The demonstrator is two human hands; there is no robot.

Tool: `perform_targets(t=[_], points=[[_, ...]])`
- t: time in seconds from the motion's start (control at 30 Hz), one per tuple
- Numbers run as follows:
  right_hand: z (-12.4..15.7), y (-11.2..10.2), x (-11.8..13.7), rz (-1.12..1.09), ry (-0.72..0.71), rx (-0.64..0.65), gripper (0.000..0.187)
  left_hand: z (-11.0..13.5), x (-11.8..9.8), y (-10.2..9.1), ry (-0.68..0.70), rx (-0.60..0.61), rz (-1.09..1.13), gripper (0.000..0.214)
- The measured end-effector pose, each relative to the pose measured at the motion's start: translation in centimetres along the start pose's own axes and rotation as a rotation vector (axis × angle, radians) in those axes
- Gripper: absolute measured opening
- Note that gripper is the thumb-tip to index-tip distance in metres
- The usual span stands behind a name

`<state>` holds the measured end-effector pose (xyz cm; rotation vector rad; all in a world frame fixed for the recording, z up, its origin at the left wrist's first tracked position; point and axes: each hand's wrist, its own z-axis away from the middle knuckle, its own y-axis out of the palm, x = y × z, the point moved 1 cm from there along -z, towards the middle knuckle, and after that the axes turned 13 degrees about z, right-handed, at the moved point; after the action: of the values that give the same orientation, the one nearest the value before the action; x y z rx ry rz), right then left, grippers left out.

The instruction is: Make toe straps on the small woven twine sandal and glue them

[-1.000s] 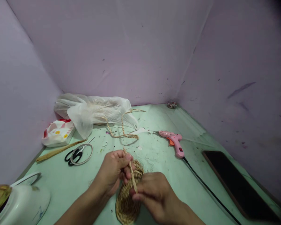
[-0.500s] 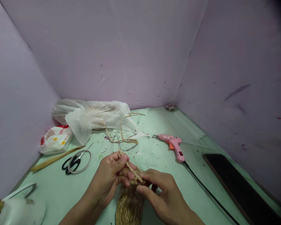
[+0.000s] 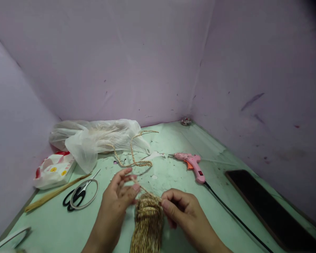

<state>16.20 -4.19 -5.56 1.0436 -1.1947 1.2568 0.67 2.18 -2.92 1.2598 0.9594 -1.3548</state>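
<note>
A brown piece made of ridged, coiled straw [image 3: 146, 230] lies at the bottom middle, its rounded end between my hands. Across that end runs a thin braided straw cord [image 3: 147, 192]. My left hand [image 3: 118, 200] is on the left, slightly blurred, with the cord between its thumb and fingers. My right hand [image 3: 183, 211] pinches the cord between thumb and forefinger at the piece's right edge. Beyond my hands, a loose length of braided cord [image 3: 133, 149] curls on the table.
A pink glue gun [image 3: 191, 162] with a black cable lies right of centre, and a dark phone [image 3: 268, 207] is nearer the right edge. Leftward are scissors [image 3: 80, 193] under a pale ring [image 3: 94, 203], a straw bundle [image 3: 52, 195], a tissue pack [image 3: 55, 170] and a plastic bag [image 3: 81, 144].
My left thumb and fingers have spread further apart at the cord. The cord now lies along the straw piece's rounded end, and more of that end shows. The view has shifted slightly.
</note>
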Motion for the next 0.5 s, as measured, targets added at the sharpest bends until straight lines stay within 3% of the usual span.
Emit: perform_targets(t=[0.13, 0.2, 0.27, 0.33, 0.5], points=[[-0.1, 0.0, -0.3, 0.069, -0.001, -0.020, 0.036, 0.9, -0.5, -0.3, 0.776, 0.072, -0.662, 0.029], [-0.1, 0.1, -0.4, 0.086, -0.020, -0.011, 0.035, 1.3, -0.3, -0.4, 1.021, 0.093, -0.881, 0.036], [0.0, 0.3, -0.4, 0.078, -0.036, -0.011, 0.034, 1.5, 0.1, -0.4, 1.085, 0.101, -0.962, 0.035], [0.0, 0.4, -0.4, 0.059, -0.043, -0.010, 0.034, 1.5, 0.4, -0.2, 1.053, 0.114, -0.901, 0.029], [0.4, 0.6, -0.4, 0.065, -0.130, -0.091, 0.034, 1.8, 0.4, 0.4, 0.823, 0.171, -0.571, 0.015]])
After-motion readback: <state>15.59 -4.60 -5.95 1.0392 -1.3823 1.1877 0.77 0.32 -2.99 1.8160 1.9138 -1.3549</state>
